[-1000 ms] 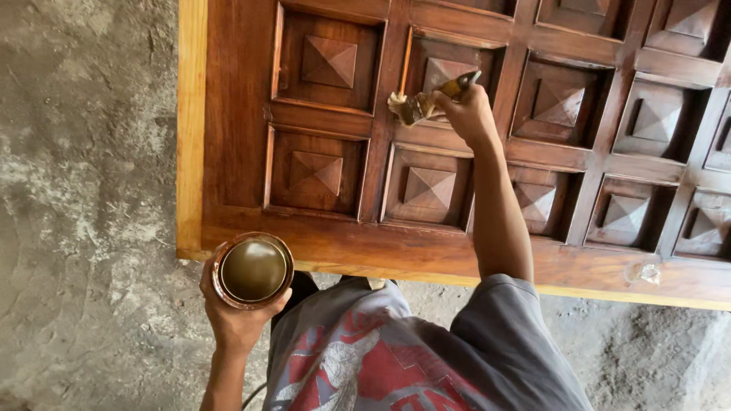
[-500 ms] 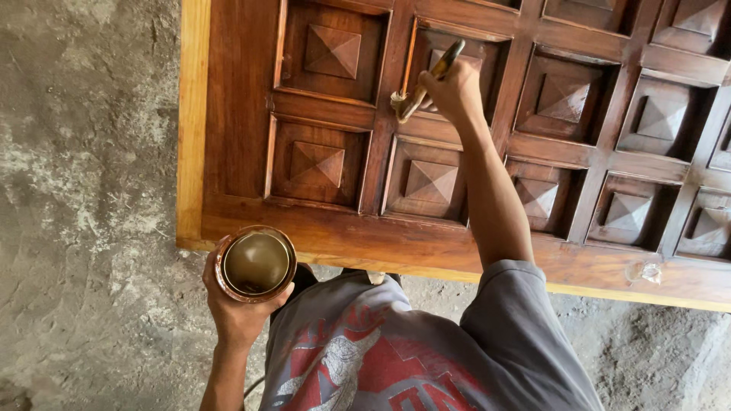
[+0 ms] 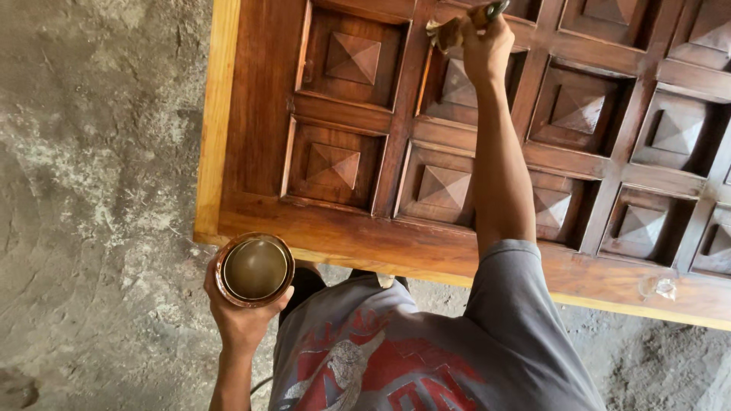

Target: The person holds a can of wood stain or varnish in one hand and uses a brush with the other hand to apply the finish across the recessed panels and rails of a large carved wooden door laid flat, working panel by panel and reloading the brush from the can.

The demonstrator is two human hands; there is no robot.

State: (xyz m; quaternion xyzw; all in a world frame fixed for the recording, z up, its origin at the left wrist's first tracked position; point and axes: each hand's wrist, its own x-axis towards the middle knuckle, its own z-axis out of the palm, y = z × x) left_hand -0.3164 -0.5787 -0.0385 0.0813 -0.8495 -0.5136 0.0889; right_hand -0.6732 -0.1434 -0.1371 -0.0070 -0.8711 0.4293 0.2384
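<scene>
Right hand [image 3: 486, 47] is closed in a tight grip around a paintbrush [image 3: 454, 28], arm stretched out across a large carved wooden door [image 3: 259, 129] that lies flat over a rough concrete floor [image 3: 91, 152]. Brush bristles touch the door's frame strip between two sunken square panels, close to the door's far edge at the top of the view; the handle tip pokes out past the knuckles. Left hand [image 3: 242, 308] holds a small round tin [image 3: 254, 269] from below, fingers wrapped around its side, the tin upright and open, filled with dull olive-brown liquid. That tin sits just off the door's near edge, close to its pale near-left corner. Every panel has a raised pyramid centre, and the reddish-brown wood looks glossy. A grey shirt with a red print [image 3: 396, 358] fills the bottom of the view.
</scene>
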